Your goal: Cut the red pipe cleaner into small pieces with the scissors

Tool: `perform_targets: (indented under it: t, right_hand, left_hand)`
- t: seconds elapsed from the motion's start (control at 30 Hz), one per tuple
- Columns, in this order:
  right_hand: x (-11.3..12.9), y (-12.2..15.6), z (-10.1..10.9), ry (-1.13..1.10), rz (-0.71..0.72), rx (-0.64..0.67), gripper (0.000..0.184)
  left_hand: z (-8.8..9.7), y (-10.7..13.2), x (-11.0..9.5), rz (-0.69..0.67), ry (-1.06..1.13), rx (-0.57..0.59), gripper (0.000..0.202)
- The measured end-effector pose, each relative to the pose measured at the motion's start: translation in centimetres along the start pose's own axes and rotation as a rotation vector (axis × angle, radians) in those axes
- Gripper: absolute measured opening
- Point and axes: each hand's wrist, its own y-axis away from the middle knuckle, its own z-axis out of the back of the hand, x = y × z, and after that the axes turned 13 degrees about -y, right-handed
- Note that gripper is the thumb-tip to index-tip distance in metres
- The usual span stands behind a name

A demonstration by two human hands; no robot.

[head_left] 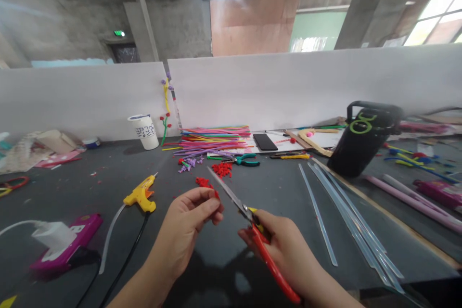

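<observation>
My right hand (277,240) is wrapped round a pair of scissors (245,209) with red and yellow handles. Their blades point up and to the left. Beside them, my left hand (193,219) pinches a small red piece (217,194), perhaps pipe cleaner, between thumb and forefinger. Just past the left fingers lies a small heap of red bits (204,182). A second heap of red pieces (222,169) sits beyond the blade tips, with purple pieces (190,164) to its left.
A yellow glue gun (140,196) and a magenta power strip (68,243) lie left. Behind are bundled pipe cleaners (212,140), pliers (247,159), a phone (265,142) and a white cup (145,132). Glue sticks (346,207) and a black bottle (364,142) stand right.
</observation>
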Motion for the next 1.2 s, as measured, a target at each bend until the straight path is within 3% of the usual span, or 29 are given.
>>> perform_targets:
  t: [0.17, 0.3, 0.47, 0.63, 0.83, 0.93, 1.2]
  right_hand:
    - [0.6, -1.2, 0.3, -0.498, -0.187, -0.022, 0.015]
    - [1.2, -1.6, 0.5, -0.680, -0.231, 0.062, 0.013]
    - [1.6, -1.4, 0.6, -0.665, -0.255, 0.130, 0.007]
    - [0.9, -1.4, 0.4, -0.615, -0.213, 0.107, 0.005]
    - [0.8, -1.6, 0.4, -0.497, -0.122, -0.018, 0.009]
    - [0.8, -1.6, 0.5, -0.536, -0.163, 0.018, 0.007]
    - [0.5, -1.4, 0.1, -0.422, -0.165, 0.028, 0.008]
  left_hand:
    - [-0.7, -0.1, 0.8, 0.155, -0.033, 0.260, 0.005]
    - [-1.1, 0.2, 1.4, 0.223, -0.058, 0.339, 0.005]
    - [-1.3, 0.4, 1.3, 0.252, -0.113, 0.350, 0.004]
    - [-1.4, -0.1, 1.5, 0.147, -0.207, 0.278, 0.014]
    - [-1.3, -0.3, 1.8, 0.057, -0.479, 0.324, 0.016]
    - [-1.1, -0.2, 1.7, 0.022, -0.609, 0.285, 0.013]
    - [-1.5, 0.0, 1.6, 0.092, -0.576, 0.251, 0.008]
